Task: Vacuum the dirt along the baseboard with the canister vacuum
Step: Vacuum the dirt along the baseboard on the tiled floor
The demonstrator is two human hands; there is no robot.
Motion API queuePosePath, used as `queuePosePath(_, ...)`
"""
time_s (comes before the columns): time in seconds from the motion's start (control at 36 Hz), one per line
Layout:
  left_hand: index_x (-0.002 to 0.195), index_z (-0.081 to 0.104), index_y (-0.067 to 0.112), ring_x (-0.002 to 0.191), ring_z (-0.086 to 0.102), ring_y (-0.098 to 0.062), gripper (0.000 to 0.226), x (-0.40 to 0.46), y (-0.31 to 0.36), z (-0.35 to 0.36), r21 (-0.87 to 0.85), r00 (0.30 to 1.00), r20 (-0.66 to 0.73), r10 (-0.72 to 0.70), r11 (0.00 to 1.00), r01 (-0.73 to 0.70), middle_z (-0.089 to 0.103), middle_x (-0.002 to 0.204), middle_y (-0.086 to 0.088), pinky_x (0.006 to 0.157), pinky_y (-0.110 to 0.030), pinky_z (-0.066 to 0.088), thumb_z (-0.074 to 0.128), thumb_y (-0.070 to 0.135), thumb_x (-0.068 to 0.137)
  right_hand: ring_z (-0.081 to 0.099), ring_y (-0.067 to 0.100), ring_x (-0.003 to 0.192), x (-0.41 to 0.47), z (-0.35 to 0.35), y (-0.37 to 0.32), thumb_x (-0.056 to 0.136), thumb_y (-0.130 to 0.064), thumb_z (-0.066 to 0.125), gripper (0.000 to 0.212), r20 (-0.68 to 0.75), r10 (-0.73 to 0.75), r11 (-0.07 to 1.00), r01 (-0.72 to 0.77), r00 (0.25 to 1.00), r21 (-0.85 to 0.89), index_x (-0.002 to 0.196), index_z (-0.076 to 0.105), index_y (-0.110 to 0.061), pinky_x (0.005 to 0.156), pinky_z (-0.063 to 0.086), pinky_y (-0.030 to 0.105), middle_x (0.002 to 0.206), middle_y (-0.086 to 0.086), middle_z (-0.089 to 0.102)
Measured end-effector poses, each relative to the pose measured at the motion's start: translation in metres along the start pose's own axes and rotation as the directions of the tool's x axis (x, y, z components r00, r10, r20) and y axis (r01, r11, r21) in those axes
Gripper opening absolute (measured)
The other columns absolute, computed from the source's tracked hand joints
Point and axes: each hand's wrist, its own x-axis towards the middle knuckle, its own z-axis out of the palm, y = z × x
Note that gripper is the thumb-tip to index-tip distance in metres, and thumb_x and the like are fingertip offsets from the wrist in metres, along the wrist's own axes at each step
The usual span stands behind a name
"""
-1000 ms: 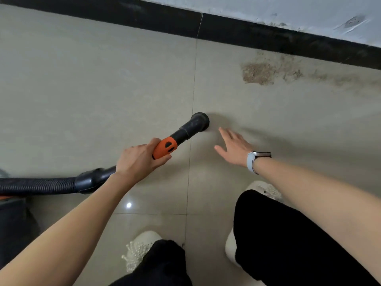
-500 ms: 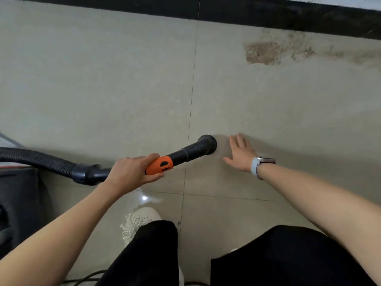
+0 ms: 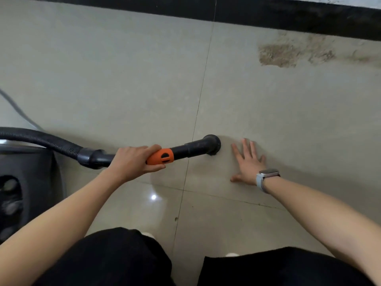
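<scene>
Grey floor tiles (image 3: 123, 79) spread out under us, with a black baseboard (image 3: 268, 17) along the far edge. Brown dirt (image 3: 278, 55) lies just beside it, well apart from our vacuum. Our black hose (image 3: 41, 139) bends to the nozzle (image 3: 212, 144). Our left hand (image 3: 134, 162) grips the orange handle (image 3: 161, 158). Our right hand (image 3: 249, 164) lies flat with fingers spread, near the nozzle, wearing a watch (image 3: 266, 177).

Indoor room: glossy beige floor tiles (image 3: 103, 79), black baseboard (image 3: 123, 5).
</scene>
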Motion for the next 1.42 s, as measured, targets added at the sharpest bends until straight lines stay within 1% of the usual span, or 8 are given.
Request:
queuePosePath(0.33,0.122,0.056,0.030,0.079,0.060,-0.029,0.047,0.020,-0.044,-0.024,-0.176,0.969,-0.144,-0.198,0.969,0.172,0.064,0.084,-0.001,0.068,-0.032,0.036,0.060,0.058,0.084,0.017,0.030,0.146,0.010,-0.018,0.007,0.095,-0.026,0.053,0.061,-0.142,-0.034,0.994,0.049,0.989,0.102,0.148,0.029,-0.006,0.117,0.019,0.033,0.160,0.014,0.015)
queuePosePath(0.67,0.122,0.051,0.042,0.075,0.061,-0.011,0.082,-0.021,-0.086,0.001,-0.008,0.942,0.184,0.282,0.958,-0.285,0.068,0.093,0.015,0.055,-0.023,0.035,0.015,0.083,0.061,0.054,0.027,0.115,-0.028,-0.029,-0.062,0.100,-0.022,0.038,0.030,-0.080,-0.126,0.992,0.128,0.989,0.012,0.123,0.057,-0.015,0.083,0.042,0.030,0.128,0.006,0.058)
queuePosePath(0.81,0.119,0.053,0.038,0.088,0.068,-0.024,0.066,-0.009,-0.084,0.000,0.014,0.984,0.016,0.178,0.984,-0.178,0.071,0.096,0.008,0.063,-0.031,0.037,0.033,0.082,0.074,0.058,0.031,0.102,-0.035,-0.035,-0.074,0.098,-0.022,0.038,0.025,-0.136,-0.055,0.998,0.058,0.989,0.019,0.110,0.058,-0.013,0.079,0.046,0.034,0.117,0.009,0.063)
queuePosePath(0.92,0.123,0.053,0.034,0.090,0.065,-0.031,0.050,0.022,-0.093,-0.025,-0.103,0.996,-0.061,-0.063,0.993,0.057,0.069,0.094,-0.003,0.069,-0.033,0.038,0.054,0.064,0.085,0.058,0.030,0.108,-0.040,-0.032,-0.093,0.099,-0.022,0.038,0.030,-0.179,0.024,0.974,0.018,0.984,0.226,0.120,0.058,-0.013,0.089,0.047,0.035,0.121,0.008,0.063)
queuePosePath(1.06,0.125,0.048,0.037,0.085,0.064,-0.026,0.050,0.014,-0.099,-0.025,-0.043,0.996,0.074,0.050,0.998,-0.047,0.066,0.089,0.001,0.068,-0.031,0.043,0.051,0.066,0.085,0.058,0.029,0.106,-0.048,-0.019,-0.141,0.100,-0.018,0.040,0.031,-0.356,0.063,0.857,0.132,0.932,0.498,0.126,0.055,-0.011,0.088,0.047,0.037,0.118,0.010,0.062)
queuePosePath(1.22,0.125,0.045,0.042,0.089,0.066,-0.015,0.059,-0.017,-0.119,-0.009,0.060,0.961,0.160,0.226,0.969,-0.238,0.069,0.099,0.013,0.070,-0.029,0.049,0.041,0.078,0.079,0.042,0.029,0.131,-0.033,-0.001,-0.196,0.089,-0.020,0.063,0.058,-0.603,-0.279,0.914,0.399,0.747,0.071,0.142,0.041,-0.010,0.108,0.034,0.044,0.143,0.010,0.044)
queuePosePath(1.31,0.122,0.045,0.039,0.090,0.065,-0.012,0.050,-0.017,-0.126,-0.012,0.144,0.954,0.208,0.216,0.958,-0.248,0.067,0.100,0.014,0.071,-0.028,0.048,0.044,0.072,0.084,0.037,0.024,0.134,-0.012,-0.010,-0.208,0.095,-0.034,0.055,0.058,-0.452,-0.373,0.917,0.397,0.810,-0.044,0.146,0.033,-0.018,0.116,0.018,0.042,0.145,0.004,0.043)
queuePosePath(1.42,0.124,0.047,0.034,0.094,0.065,-0.021,0.051,-0.003,-0.134,-0.021,0.173,0.994,0.043,0.099,0.979,-0.105,0.065,0.106,0.008,0.068,-0.032,0.042,0.049,0.068,0.085,0.048,0.026,0.117,0.010,-0.034,-0.215,0.098,-0.030,0.053,0.046,-0.453,-0.352,0.918,0.398,0.819,0.005,0.140,0.041,-0.017,0.094,0.037,0.034,0.131,0.006,0.052)
